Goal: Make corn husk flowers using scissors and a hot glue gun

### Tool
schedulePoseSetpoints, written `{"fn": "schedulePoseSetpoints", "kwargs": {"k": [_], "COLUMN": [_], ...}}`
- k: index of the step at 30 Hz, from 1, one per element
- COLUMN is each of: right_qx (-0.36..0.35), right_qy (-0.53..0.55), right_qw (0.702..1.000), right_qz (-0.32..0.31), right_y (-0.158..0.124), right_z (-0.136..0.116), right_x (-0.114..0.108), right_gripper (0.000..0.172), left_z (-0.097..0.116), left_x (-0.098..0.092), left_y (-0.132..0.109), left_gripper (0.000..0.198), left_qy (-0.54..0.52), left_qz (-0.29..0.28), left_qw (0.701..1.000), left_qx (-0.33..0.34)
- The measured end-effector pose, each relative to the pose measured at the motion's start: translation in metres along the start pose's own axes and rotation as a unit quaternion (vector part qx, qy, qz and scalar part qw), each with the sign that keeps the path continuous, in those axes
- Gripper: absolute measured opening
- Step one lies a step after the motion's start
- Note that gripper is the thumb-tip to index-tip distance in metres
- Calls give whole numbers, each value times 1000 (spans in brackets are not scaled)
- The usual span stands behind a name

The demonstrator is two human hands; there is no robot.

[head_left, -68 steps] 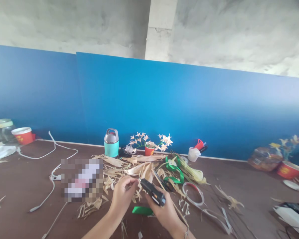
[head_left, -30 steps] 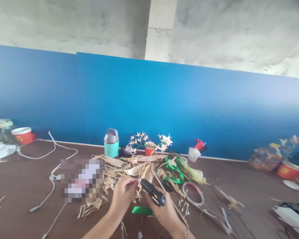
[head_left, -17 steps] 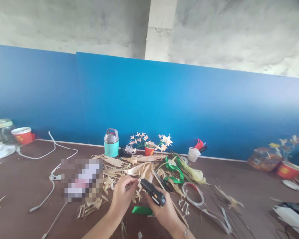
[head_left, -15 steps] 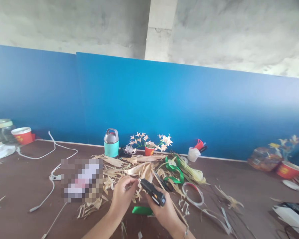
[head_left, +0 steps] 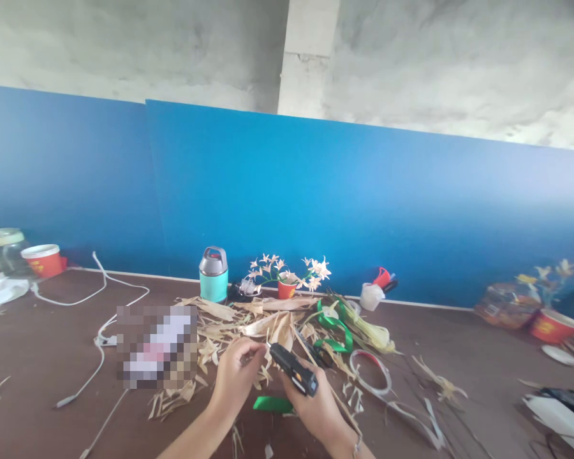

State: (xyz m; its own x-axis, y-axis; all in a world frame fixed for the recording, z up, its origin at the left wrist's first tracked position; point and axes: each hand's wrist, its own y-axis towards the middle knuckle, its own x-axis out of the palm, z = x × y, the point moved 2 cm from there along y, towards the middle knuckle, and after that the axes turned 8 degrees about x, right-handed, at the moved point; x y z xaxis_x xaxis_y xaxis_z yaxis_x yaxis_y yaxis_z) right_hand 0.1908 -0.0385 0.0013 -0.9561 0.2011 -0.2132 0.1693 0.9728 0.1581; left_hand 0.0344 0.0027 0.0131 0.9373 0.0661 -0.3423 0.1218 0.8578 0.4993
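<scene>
My right hand (head_left: 316, 408) is wrapped round a black glue gun (head_left: 291, 368), whose pale nozzle points up and left. Thumb and fingers of my left hand (head_left: 239, 370) are pinched together right at that nozzle; whatever they hold is too small to make out. Beneath and beyond both hands spreads a heap of dry corn husks (head_left: 215, 312), with cut pieces and petal shapes among them. A green ribbon strip (head_left: 272, 404) lies between my wrists. Further back, a looped green ribbon (head_left: 348, 338) rests beside a bundle of pale green stalks (head_left: 375, 333).
A turquoise flask (head_left: 213, 284) and a red cup (head_left: 287, 291) of husk flowers stand against the blue partition (head_left: 363, 210). White cables (head_left: 100, 357) trail across the left side. Right of my hands lies a roll of clear tape (head_left: 387, 379); a white cup (head_left: 372, 298) with tools is behind.
</scene>
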Motion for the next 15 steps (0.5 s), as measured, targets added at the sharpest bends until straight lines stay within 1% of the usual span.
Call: {"fn": "schedulePoseSetpoints", "kwargs": {"k": [2, 3, 6, 11, 15], "right_qx": [0, -3, -18, -17, -8], "right_qy": [-7, -8, -9, -9, -9], "right_qw": [1000, 1000, 1000, 999, 999], "right_qz": [-28, -30, -11, -38, -42], "right_y": [1, 1, 1, 0, 0], "right_z": [3, 5, 6, -1, -2], "right_x": [1, 1, 0, 0, 0], "right_gripper": [31, 31, 31, 29, 27], "left_z": [1, 2, 3, 0, -1], "left_x": [0, 0, 0, 1, 1], "left_y": [1, 1, 1, 1, 1], "left_gripper": [30, 31, 31, 30, 30], "left_qy": [4, 5, 6, -3, 1], "left_qz": [0, 0, -1, 1, -4], "left_qw": [1000, 1000, 1000, 1000, 1000], "left_qx": [0, -1, -3, 0, -2]}}
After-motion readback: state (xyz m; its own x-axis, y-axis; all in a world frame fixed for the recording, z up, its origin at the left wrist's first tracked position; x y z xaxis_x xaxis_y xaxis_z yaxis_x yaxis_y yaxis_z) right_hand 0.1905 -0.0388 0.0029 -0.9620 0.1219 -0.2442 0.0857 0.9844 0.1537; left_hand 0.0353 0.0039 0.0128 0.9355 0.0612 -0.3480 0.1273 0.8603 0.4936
